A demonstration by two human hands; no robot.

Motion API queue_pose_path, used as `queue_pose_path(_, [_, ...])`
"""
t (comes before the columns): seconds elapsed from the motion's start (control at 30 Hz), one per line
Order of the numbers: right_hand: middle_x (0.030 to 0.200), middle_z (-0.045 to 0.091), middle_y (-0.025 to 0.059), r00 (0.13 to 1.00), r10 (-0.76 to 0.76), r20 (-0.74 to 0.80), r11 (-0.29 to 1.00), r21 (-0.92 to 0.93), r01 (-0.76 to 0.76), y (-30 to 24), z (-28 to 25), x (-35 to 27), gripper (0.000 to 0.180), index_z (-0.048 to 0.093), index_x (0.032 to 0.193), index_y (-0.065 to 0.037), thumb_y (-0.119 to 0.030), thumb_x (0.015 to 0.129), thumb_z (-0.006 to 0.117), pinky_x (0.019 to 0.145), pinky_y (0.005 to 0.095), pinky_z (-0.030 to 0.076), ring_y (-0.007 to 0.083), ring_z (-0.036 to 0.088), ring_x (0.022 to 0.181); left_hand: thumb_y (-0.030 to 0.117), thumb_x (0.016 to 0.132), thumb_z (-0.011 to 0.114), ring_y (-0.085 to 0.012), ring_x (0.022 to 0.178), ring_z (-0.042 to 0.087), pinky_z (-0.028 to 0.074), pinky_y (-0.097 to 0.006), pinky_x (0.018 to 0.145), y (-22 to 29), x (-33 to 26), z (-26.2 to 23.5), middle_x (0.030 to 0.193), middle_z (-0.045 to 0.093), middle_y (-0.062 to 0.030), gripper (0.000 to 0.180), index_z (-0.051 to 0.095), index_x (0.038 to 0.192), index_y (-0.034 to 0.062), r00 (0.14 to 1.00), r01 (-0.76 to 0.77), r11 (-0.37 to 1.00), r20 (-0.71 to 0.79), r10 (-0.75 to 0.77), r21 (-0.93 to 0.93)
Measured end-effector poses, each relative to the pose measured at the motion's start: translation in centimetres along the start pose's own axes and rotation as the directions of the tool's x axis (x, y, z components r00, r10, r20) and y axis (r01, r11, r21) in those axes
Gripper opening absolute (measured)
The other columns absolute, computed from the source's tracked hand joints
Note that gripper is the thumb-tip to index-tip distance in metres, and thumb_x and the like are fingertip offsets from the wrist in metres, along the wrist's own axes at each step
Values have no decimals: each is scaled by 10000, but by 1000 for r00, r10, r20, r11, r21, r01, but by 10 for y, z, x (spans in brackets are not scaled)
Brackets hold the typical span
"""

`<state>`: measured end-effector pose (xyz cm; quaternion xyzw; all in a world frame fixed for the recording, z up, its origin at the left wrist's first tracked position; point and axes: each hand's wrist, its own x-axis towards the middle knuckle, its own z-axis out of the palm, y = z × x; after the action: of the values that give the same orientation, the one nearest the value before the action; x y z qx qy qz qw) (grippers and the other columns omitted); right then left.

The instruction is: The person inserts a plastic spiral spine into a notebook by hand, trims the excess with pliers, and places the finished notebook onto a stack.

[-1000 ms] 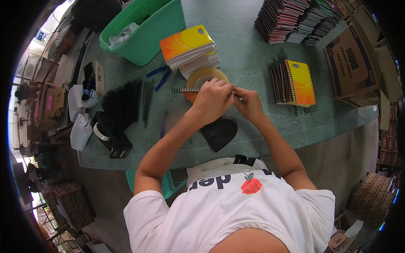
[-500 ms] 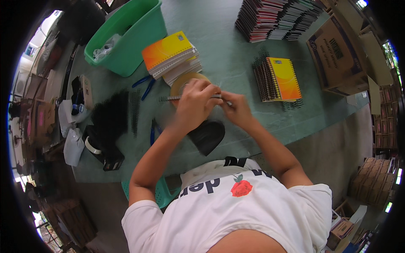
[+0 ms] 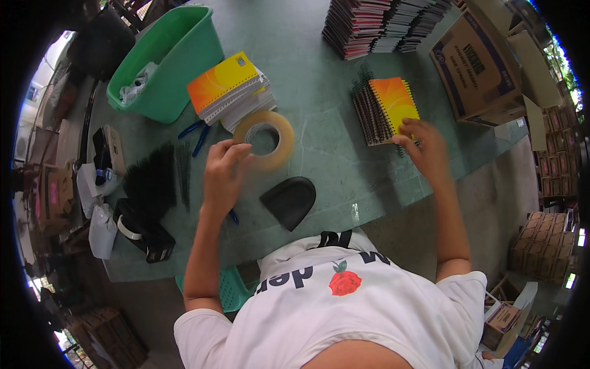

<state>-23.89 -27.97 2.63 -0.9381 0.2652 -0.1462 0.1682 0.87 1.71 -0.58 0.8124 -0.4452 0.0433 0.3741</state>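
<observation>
My right hand [image 3: 425, 150] is at the near right corner of an orange and yellow spiral notebook [image 3: 391, 98], its fingers bent over the cover. That notebook lies on top of a small stack of coil-bound notebooks [image 3: 370, 114]. My left hand [image 3: 225, 174] is closed in a pinch beside a wide roll of clear tape [image 3: 283, 138]; what it holds, if anything, does not show. Just beyond the tape roll sits a pile of punched, uncoiled notebooks [image 3: 224, 86]. A dark rounded pad [image 3: 291, 203] lies nearer to me.
Blue-handled pliers [image 3: 199, 140] and a heap of black coils [image 3: 150, 178] lie to the left. Behind them stands a green tub [image 3: 166, 80]. Across the table are a tall notebook stack [image 3: 381, 27] and a cardboard box [image 3: 476, 67]. A black tape dispenser [image 3: 144, 234] sits near left.
My hands were together over the tape roll, holding a thin coil-edged thing. They have parted, the right moving to the small stack, whose top cover now has its orange end away from me.
</observation>
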Motion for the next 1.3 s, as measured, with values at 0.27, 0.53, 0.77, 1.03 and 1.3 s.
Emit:
queue_pose_path(0.27, [1427, 359, 180, 904, 415, 100, 866, -348, -359, -8, 26, 117, 861, 488, 1313, -104, -675, 681, 617, 991, 473, 393, 412, 460, 1205, 66, 757, 674, -303, 923, 588, 477, -367, 789, 1, 6, 12, 971, 614, -156, 203, 654, 958, 43, 994, -94, 996, 58, 94, 2])
queue_pose_path(0.53, [1370, 432, 140, 911, 411, 48, 864, -340, -372, 8, 34, 125, 767, 542, 1264, -125, -632, 696, 628, 968, 524, 395, 441, 427, 1218, 164, 824, 638, -380, 934, 587, 473, -419, 786, -111, -80, -34, 997, 593, -190, 308, 594, 1076, -7, 846, 506, 765, -57, -530, 397])
queue_pose_path(0.77, [1258, 562, 85, 727, -669, -155, 739, -33, 673, -126, 89, 169, 371, 563, 1191, -109, -118, 825, 624, 982, 367, 434, 260, 517, 1186, 178, 824, 642, -366, 887, 583, 469, -440, 734, -113, -84, -14, 982, 550, -157, 208, 543, 930, 28, 816, 560, 739, -91, -571, 376])
queue_pose_path(1.03, [1323, 497, 22, 502, -817, 286, 499, -89, 862, -255, 128, 185, 369, 644, 1106, -216, -67, 770, 637, 967, 371, 456, 269, 488, 1188, 220, 831, 604, -419, 882, 592, 490, -470, 738, -124, -118, -40, 1036, 534, -203, 267, 526, 1018, 47, 741, 653, 613, -207, -639, 446])
queue_pose_path(1.3, [1260, 537, 30, 405, -782, 474, 516, 125, 848, -262, 115, 211, 339, 651, 1082, -216, -77, 773, 655, 937, 383, 459, 266, 517, 1122, 230, 840, 568, -399, 835, 610, 496, -479, 698, -123, -113, -42, 936, 593, -189, 261, 506, 1019, 50, 731, 652, 593, -182, -658, 473])
